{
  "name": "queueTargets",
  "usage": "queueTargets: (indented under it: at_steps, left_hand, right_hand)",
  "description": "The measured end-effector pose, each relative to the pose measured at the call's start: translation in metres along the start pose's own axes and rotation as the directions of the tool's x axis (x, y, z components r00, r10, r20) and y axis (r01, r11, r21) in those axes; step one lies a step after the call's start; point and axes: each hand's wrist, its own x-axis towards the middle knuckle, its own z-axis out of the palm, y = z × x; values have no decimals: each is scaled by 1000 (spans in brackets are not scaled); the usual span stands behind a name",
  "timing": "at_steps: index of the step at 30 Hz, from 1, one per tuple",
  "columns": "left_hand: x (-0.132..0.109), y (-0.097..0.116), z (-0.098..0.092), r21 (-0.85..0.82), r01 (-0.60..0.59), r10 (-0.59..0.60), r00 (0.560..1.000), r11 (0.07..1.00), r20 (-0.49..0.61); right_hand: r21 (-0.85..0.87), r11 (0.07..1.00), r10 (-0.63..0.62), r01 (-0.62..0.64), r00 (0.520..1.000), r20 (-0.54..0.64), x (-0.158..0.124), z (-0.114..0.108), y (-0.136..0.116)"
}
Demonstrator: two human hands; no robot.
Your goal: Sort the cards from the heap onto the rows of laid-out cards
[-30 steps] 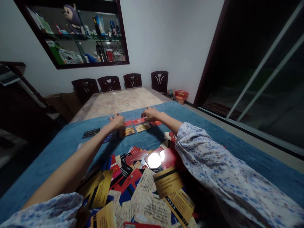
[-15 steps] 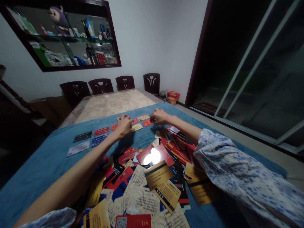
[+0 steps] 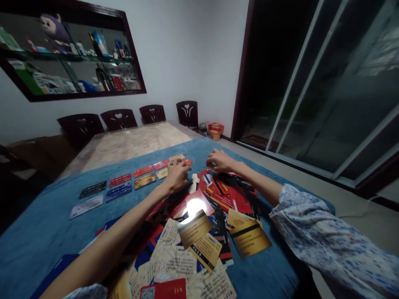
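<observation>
My left hand [image 3: 178, 174] hovers beside the right end of the laid-out cards, its fingers bent and apart, with nothing visible in them. At the far edge of the card pile, my right hand [image 3: 220, 161] has its fingers curled together and pointing down; whatever lies under the fingertips is hidden. The pile holds many overlapping bank-style cards, among them a gold card with a dark stripe [image 3: 195, 228], another gold card [image 3: 250, 237] and a red card [image 3: 163, 289]. Two rows on the cloth include a black card [image 3: 92, 189], a blue card [image 3: 119, 192] and a white card [image 3: 86, 206].
A blue cloth [image 3: 46, 236] covers the near part of the stone-topped table [image 3: 131, 143]. Dark chairs [image 3: 187, 114] stand along its far side. Behind are a wall shelf [image 3: 93, 58], a red box over an orange tub [image 3: 215, 129], and a glass sliding door [image 3: 311, 91] at right.
My left hand has moved right, from above the laid-out rows toward the pile. My right hand has left the end of those rows and come down at the pile's far edge. The view has turned right.
</observation>
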Motion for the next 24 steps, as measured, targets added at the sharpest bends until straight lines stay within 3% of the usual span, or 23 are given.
queueTargets:
  at_steps: [7,14,24]
  left_hand:
    - [7,38,8,-93,-153,152,988,984,-16]
    - [12,82,17,-122,-314,317,948,941,5]
    - [22,122,25,-115,-399,405,914,910,34]
  right_hand:
    - [6,1000,14,-14,997,-72,-47,13,19]
    - [57,998,20,-14,993,-120,-90,27,45]
    - [126,989,104,-82,977,-186,-119,37,59]
